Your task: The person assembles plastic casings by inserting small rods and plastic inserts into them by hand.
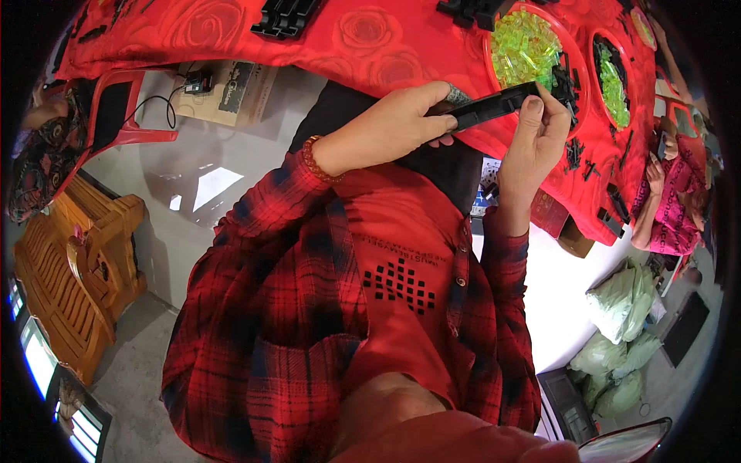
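- Black plastic strip (490, 106), long and narrow, slanting up to the right, over the near edge of the red-clothed counter (370, 65) and in front of the plaid shirt (270, 355)
- Clasped at its left end by the left grip (394, 127), thumb along the near side, fingers closed behind; a small greyish patch by those fingers, too small to make out
- Pinched at its right end by the right grip (534, 147), thumb and forefinger closed on it
- Worn on the left wrist, a beaded bracelet (316, 160)
- Just beyond the right grip, on the counter, a round red tray with clear yellow-green pieces (525, 46) in a heap and small black parts (566, 81) at its right side
- Farther right, a second tray with more yellow-green pieces (612, 92)
- Lying loose near the first tray, a small cluster of black bits (573, 153)
- Up at the top of the view, on the cloth, a ridged black piece (285, 17)
- Off to the right, near the counter, a person in pink patterned clothing (675, 204)
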{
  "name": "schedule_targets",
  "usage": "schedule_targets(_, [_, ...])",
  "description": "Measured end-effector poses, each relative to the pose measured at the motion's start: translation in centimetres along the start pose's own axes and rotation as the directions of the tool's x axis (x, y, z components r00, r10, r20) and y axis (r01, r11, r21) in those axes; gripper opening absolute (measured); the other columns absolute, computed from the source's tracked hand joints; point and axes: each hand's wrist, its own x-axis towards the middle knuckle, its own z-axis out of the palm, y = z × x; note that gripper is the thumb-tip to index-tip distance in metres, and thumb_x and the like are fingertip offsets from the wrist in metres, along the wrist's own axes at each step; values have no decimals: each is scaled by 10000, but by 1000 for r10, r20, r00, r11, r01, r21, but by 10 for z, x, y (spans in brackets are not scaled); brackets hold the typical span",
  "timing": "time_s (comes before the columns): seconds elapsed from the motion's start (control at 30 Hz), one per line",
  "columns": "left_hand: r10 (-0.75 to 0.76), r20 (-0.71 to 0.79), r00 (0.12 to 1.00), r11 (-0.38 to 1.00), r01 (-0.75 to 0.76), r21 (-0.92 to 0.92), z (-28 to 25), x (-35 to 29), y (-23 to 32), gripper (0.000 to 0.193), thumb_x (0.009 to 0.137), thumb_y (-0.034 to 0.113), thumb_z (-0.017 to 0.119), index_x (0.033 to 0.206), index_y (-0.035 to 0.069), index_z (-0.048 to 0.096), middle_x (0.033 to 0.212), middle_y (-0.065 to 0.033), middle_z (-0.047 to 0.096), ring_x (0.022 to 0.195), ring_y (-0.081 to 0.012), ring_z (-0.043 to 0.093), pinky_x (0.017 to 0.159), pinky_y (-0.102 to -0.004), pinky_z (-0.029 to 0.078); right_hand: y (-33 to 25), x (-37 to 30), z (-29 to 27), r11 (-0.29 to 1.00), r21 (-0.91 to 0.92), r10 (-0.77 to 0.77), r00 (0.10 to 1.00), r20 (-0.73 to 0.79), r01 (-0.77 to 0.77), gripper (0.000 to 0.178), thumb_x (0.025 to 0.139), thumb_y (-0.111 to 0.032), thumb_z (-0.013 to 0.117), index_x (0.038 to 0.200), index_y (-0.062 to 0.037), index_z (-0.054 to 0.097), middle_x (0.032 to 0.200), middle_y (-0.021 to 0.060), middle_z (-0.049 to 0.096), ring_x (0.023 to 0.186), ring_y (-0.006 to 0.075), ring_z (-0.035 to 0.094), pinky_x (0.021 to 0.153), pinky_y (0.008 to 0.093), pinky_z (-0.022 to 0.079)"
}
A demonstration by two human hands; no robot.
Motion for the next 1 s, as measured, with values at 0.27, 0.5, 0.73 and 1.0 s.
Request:
schedule_targets(0.27, [106,-29,994,927,-88,365,-6,5,-7,250,986,101,563,1221,14,555,952,-14,622,854,-101,621,764,-259,498,-3,0,-8,1000,-1,-24,999,42,24,364,1048,-137,505,1372,28,489,1071,56,538,861,90,549,805,232,480])
schedule_targets(0.5, [38,254,967,983,10,-185,-45,-1,24,589,1044,416,470,1464,15,370,1277,-208,610,1076,-253,656,907,-332,539,5,2,-30,907,370,185,979,82,-202,355,1061,-171,475,1338,42,533,953,63,585,781,115,610,707,272,557])
schedule_targets(0.73, [384,-77,920,666,-334,-668,-18,5,-10,630,994,409,575,1441,11,377,1386,-205,532,1254,-340,563,1071,-469,460,10,-9,-18,860,497,161,986,-50,-116,365,1067,-136,433,1385,42,439,1011,98,582,877,216,647,816,382,576])
schedule_targets(1.0, [294,-294,909,846,-391,-363,6,17,-11,414,1019,156,558,1383,6,429,1343,-108,557,1235,-219,560,1082,-389,443,14,-47,11,848,502,175,984,39,-171,346,1052,-108,434,1345,41,329,1176,214,546,973,309,675,862,418,578])
